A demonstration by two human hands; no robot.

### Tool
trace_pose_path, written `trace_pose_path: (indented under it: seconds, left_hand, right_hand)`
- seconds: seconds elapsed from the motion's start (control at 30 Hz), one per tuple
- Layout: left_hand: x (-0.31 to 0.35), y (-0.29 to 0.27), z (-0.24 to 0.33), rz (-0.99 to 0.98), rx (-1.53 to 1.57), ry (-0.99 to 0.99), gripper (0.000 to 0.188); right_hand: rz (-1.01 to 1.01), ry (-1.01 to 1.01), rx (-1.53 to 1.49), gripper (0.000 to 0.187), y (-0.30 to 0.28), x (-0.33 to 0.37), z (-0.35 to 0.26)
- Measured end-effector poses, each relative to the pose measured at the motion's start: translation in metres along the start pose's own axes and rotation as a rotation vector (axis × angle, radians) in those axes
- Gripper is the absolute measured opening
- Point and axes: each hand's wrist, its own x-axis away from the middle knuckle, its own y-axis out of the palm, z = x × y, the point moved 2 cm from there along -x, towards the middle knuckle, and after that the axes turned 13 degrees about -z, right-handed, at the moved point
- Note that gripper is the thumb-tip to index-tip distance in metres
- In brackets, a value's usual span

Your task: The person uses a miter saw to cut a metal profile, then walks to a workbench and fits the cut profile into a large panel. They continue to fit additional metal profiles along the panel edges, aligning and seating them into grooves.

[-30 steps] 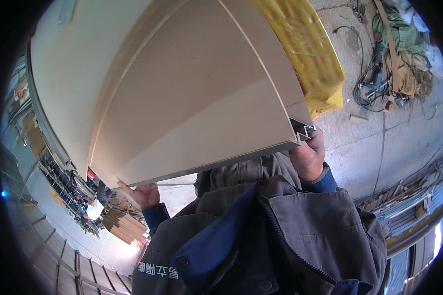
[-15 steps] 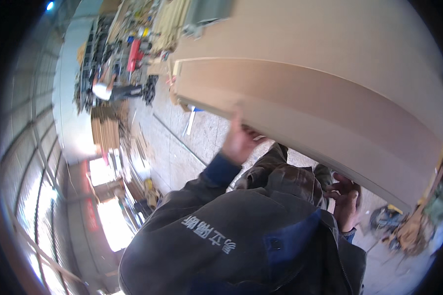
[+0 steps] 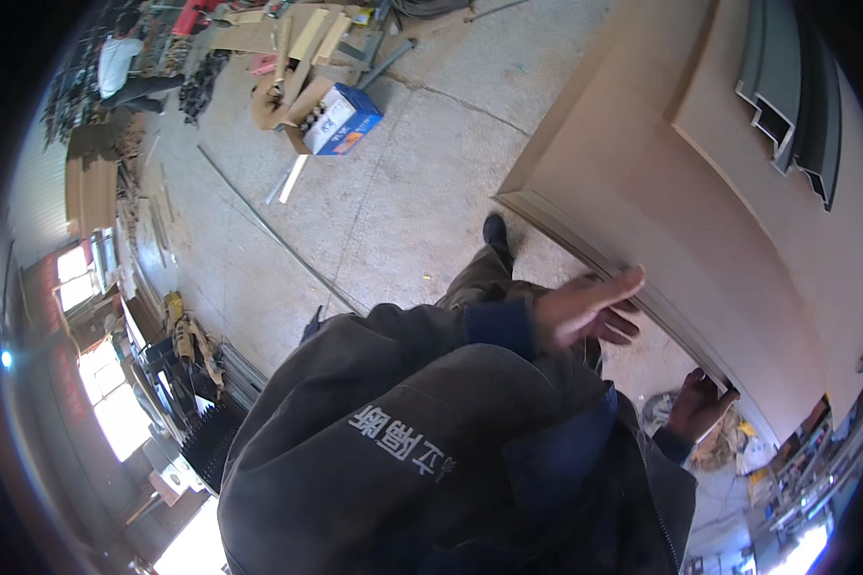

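Observation:
A large brown board (image 3: 642,182) slants across the right side, with a pale metal strip (image 3: 688,343) along the edge facing me. My left hand (image 3: 590,311) is beside the middle of that strip, its fingers stretched out and holding nothing. Whether its fingertips touch the strip I cannot tell. Farther along the same edge, near the board's lower right end, my right hand (image 3: 705,404) has its fingers curled against the edge. Part of its grip is hidden by the board.
Grey metal profiles (image 3: 772,91) lie on another brown board (image 3: 825,230) beyond. A blue and white carton (image 3: 345,120) stands on the concrete floor (image 3: 393,211) near scrap wood. A long thin rod (image 3: 268,220) lies at left. A person (image 3: 120,67) is far left.
My view has turned, bringing the carton and more floor into sight. My left hand has shifted along the board's edge toward my right hand, which stays at the edge.

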Motion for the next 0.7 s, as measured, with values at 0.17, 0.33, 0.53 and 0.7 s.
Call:
trace_pose_path:
  seconds: [0.17, 0.33, 0.53, 0.7]
  left_hand:
    - [0.041, -0.048, 0.041, 0.055, -0.15, 0.131, 0.065]
    - [0.05, -0.076, 0.058, -0.012, -0.235, 0.111, 0.063]
    - [0.052, -0.077, 0.062, -0.044, -0.288, 0.036, 0.053]
    - [0.052, -0.091, 0.058, -0.068, -0.292, 0.083, 0.043]
  right_hand:
    - [-0.038, 0.085, 0.088, 0.06, -0.021, -0.003, -0.004]
    - [0.091, -0.025, 0.121, 0.062, -0.038, -0.004, 0.009]
    - [-0.018, 0.007, 0.149, 0.063, -0.03, -0.002, 0.0]
    - [0.185, -0.026, 0.241, 0.067, -0.016, -0.006, 0.002]
